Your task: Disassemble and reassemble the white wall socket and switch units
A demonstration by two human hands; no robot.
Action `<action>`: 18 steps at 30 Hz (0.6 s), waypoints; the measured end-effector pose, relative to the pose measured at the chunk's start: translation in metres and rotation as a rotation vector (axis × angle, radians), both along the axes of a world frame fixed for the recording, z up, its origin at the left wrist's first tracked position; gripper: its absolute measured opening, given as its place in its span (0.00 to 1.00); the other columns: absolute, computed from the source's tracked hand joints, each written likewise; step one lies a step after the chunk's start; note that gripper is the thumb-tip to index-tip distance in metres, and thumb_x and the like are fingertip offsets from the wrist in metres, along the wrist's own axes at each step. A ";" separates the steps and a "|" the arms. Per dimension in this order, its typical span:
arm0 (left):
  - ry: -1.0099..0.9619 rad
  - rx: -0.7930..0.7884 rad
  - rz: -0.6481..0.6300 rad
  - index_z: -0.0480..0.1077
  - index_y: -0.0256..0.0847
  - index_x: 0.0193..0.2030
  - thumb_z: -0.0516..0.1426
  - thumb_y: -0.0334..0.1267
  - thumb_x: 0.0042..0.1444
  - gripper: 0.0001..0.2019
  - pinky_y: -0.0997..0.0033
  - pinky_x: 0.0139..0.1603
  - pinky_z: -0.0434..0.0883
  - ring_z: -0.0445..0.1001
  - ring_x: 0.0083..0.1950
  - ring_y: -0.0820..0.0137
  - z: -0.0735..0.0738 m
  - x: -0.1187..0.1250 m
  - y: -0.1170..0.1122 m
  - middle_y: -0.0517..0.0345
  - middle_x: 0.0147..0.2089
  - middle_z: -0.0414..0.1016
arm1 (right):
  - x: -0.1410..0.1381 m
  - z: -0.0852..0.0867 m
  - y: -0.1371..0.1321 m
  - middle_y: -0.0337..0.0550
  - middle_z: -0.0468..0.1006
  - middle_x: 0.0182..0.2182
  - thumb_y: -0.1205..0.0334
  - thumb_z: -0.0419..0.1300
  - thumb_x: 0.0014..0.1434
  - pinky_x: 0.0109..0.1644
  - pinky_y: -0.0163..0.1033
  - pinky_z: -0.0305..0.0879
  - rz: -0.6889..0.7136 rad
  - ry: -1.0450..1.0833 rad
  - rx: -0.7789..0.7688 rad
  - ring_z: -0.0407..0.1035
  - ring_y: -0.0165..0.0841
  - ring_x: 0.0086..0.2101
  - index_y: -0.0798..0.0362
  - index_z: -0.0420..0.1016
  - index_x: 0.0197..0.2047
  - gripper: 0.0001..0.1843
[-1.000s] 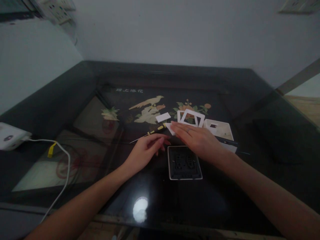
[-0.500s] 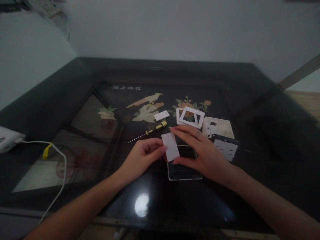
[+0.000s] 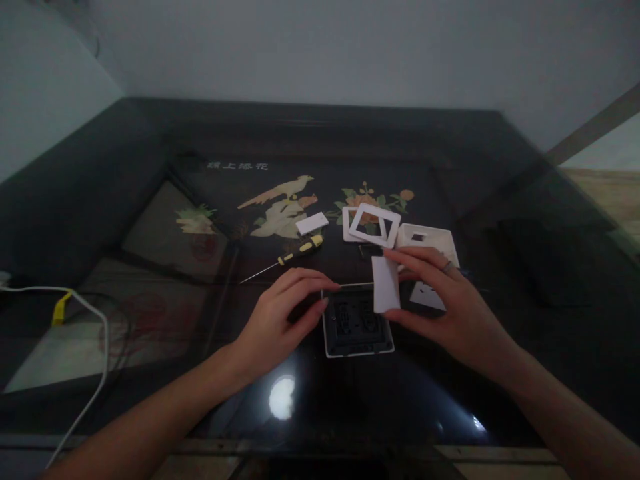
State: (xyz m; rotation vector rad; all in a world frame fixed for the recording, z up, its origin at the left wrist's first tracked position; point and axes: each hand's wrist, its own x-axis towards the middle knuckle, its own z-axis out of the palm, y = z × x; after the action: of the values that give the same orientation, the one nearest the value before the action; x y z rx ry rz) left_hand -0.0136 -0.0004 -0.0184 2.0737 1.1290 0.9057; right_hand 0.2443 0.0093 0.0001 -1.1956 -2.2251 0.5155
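Note:
My right hand [image 3: 440,293] holds a small white rocker plate [image 3: 386,285] upright between thumb and fingers, over the right side of a switch base [image 3: 356,327]. That base is square and black with a thin white rim, and lies on the dark table. At its upper left corner, my left hand [image 3: 290,310] has thumb and index finger curled against the rim. Beyond the hands lies a second white rocker plate [image 3: 311,223]. Nearby is a screwdriver [image 3: 301,249] with a yellow and black handle.
Two white square frames [image 3: 376,225] overlap behind my right hand. A white box [image 3: 440,239] and a partly hidden grey plate [image 3: 427,296] lie to its right. A white cable [image 3: 105,347] with a yellow tag [image 3: 60,309] runs along the left. The glossy table [image 3: 210,420] shows reflections.
My left hand has let go of the white plate and moved to the base's corner. My right hand now holds the plate alone, shifted right. The view has shifted slightly.

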 end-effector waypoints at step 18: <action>0.220 0.097 -0.215 0.58 0.43 0.63 0.57 0.35 0.60 0.24 0.49 0.66 0.65 0.58 0.69 0.54 -0.019 0.008 -0.012 0.42 0.66 0.59 | 0.000 -0.026 -0.012 0.53 0.66 0.54 0.54 0.62 0.60 0.57 0.54 0.68 0.154 -0.066 -0.099 0.63 0.45 0.56 0.49 0.60 0.64 0.31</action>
State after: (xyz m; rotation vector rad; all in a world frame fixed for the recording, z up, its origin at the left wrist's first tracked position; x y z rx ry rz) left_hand -0.0060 -0.0122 -0.0371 2.3671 0.9617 0.6531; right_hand 0.2440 -0.0031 -0.0262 -1.1097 -2.3853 0.6637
